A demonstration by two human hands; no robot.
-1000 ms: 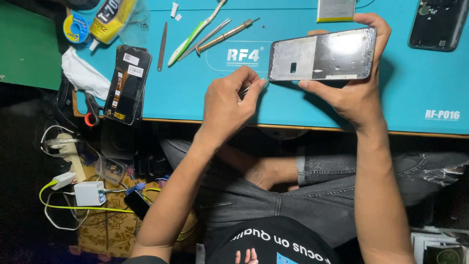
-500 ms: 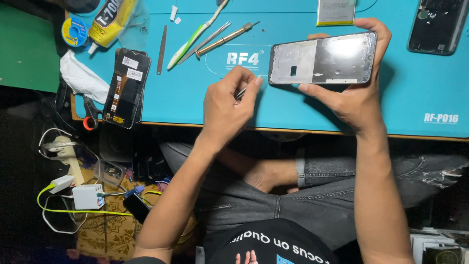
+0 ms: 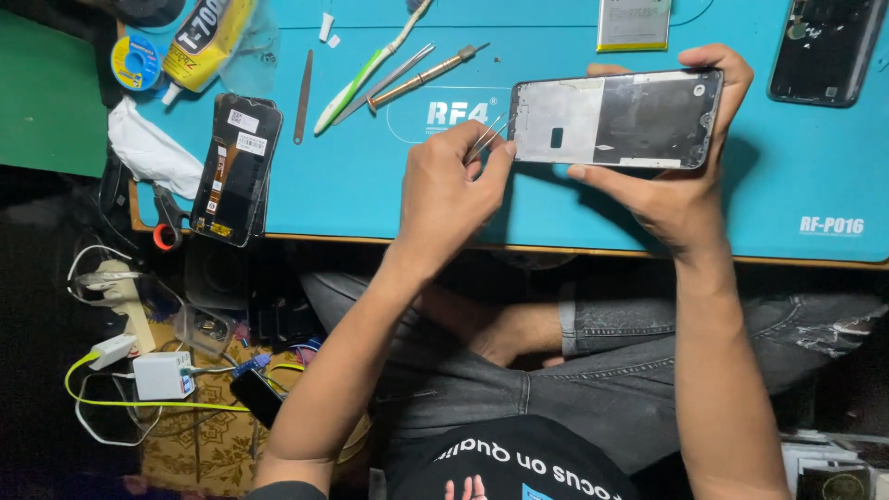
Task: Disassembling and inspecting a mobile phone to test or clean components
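Near the frame's centre, the left hand (image 3: 449,190) pinches thin metal tweezers (image 3: 488,137), their tips touching the left edge of a phone frame (image 3: 616,118). The right hand (image 3: 671,171) grips that frame from below and around its right end, holding it above the blue work mat (image 3: 370,185). A black screen panel (image 3: 235,168) lies at left, a screwdriver (image 3: 428,72) above.

Teal work mat (image 3: 370,199) on desk, dim patterned floor (image 3: 199,454) beneath

A phone repair workbench: blue work mat (image 3: 389,194), tweezers (image 3: 394,79), glue tube (image 3: 199,42), loose phone parts.
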